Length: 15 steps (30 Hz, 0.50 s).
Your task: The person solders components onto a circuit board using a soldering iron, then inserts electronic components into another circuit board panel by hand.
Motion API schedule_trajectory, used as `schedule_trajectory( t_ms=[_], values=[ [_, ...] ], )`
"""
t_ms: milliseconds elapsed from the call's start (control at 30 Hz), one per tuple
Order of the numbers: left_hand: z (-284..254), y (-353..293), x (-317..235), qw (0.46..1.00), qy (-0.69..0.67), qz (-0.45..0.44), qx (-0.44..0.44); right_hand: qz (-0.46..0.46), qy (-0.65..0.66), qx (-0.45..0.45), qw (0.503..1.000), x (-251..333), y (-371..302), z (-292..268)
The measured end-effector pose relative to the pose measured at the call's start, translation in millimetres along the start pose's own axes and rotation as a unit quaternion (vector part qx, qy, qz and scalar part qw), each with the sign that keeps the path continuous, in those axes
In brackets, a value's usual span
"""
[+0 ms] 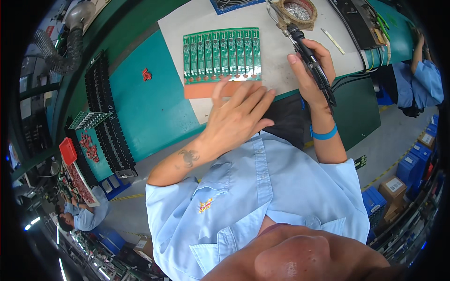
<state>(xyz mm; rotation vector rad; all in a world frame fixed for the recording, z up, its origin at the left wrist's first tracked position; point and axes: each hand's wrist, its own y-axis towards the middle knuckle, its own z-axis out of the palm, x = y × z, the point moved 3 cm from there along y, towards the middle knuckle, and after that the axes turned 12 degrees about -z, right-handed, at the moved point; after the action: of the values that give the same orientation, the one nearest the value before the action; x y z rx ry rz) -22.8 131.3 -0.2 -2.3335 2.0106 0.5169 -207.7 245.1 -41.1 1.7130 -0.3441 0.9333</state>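
Observation:
A panel of narrow green circuit boards [222, 54] lies on an orange-brown backing [199, 92], over a pale mat. My left hand [241, 108] rests palm down at the panel's near edge, fingers spread and holding nothing; the fingertips hide part of the backing. In my right hand [311, 70], to the right of the panel, is a black soldering iron [309, 58]. Its handle lies in my fingers, and its metal tip points away from me toward a round brown container [305, 23] of silvery scraps. The tip is apart from the boards.
Small red parts [146, 74] lie on the teal bench at left, near long black slotted racks [100, 112]. A thin white stick [333, 41] and a black unit with cables [354, 23] are at right. A blue-framed fan [234, 4] stands at the far edge. Other people sit on both sides.

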Motion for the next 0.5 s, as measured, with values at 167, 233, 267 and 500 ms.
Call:
schedule_trajectory(
  t_ms=[167,233,267,500],
  values=[
    [-17.4,-18.4,13.5,0.999,0.005,-0.024,0.020,-0.002,-0.017,-0.012,1.000,4.0,-0.5,-13.6],
    [-24.1,-11.3,20.2,0.999,-0.040,-0.012,0.023,0.001,0.013,-0.004,1.000,9.9,-4.4,-26.0],
    [-27.6,-6.2,23.7,0.998,-0.062,-0.007,0.023,0.003,0.029,0.002,1.000,13.3,-6.1,-31.9],
    [-29.4,68.6,64.9,0.993,-0.099,-0.061,-0.028,0.018,0.071,0.150,0.986,34.9,-1.0,-44.5]
  ],
)
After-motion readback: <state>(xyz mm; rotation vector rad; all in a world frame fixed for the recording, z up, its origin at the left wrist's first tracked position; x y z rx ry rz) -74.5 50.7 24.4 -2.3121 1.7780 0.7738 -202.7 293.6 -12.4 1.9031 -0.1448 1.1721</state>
